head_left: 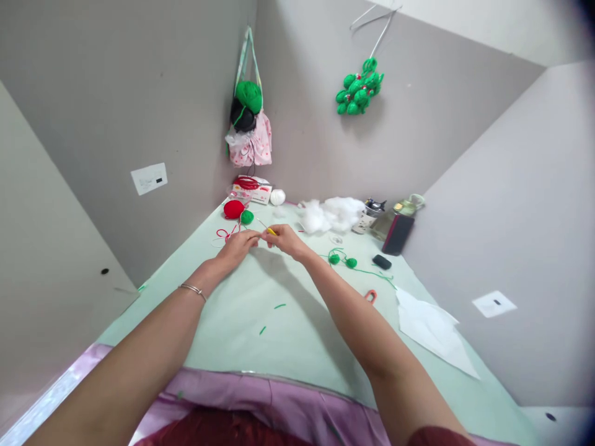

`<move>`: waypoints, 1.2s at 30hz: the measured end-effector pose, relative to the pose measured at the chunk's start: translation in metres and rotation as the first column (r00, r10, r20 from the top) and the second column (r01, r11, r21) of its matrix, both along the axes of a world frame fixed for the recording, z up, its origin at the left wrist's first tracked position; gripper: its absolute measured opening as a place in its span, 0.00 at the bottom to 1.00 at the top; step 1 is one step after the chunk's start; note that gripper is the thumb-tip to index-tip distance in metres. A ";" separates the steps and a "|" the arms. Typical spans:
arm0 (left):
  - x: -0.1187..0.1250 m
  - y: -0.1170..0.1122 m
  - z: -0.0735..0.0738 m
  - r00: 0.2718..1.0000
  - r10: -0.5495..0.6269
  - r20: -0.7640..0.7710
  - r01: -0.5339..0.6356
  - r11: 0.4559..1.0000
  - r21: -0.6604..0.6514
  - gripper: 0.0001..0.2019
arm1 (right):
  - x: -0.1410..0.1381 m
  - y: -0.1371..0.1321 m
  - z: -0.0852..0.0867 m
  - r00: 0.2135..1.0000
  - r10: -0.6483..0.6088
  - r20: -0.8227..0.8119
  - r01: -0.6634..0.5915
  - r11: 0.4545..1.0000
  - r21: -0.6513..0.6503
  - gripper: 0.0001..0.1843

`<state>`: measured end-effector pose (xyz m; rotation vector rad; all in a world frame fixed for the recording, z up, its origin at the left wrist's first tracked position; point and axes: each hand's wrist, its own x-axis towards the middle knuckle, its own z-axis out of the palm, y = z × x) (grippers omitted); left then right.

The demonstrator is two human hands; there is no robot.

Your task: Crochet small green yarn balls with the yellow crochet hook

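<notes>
My right hand is closed around a crochet hook, whose yellow handle shows and whose thin shaft points up and left. The fingertips of my left hand meet those of my right hand over the table. Its fingers are drawn together, and whatever they pinch is too small to make out. Just beyond my left hand lie a red yarn ball and a smaller green yarn ball. A loose red strand curls beside that hand.
White stuffing lies at the back beside a cup of tools. Two small green pieces trail yarn at right, near a black object. A dark phone-like slab stands upright. White paper covers the right edge.
</notes>
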<state>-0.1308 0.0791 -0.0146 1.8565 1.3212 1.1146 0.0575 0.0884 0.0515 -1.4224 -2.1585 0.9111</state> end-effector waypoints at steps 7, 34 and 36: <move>-0.051 0.020 0.003 0.949 0.309 0.057 -0.301 0.946 -0.120 0.19 | 0.167 -0.056 0.054 0.983 -0.183 0.018 0.183 0.983 -0.032 0.23; 0.044 -0.037 0.078 0.918 -0.236 0.318 0.275 0.958 -0.082 0.12 | 0.287 -0.126 0.080 0.811 -0.573 0.116 0.548 0.815 0.189 0.23; 0.031 -0.031 0.075 0.913 -0.169 0.370 0.208 0.976 -0.068 0.12 | 0.294 -0.128 0.076 0.754 -0.648 0.112 0.600 0.748 0.284 0.21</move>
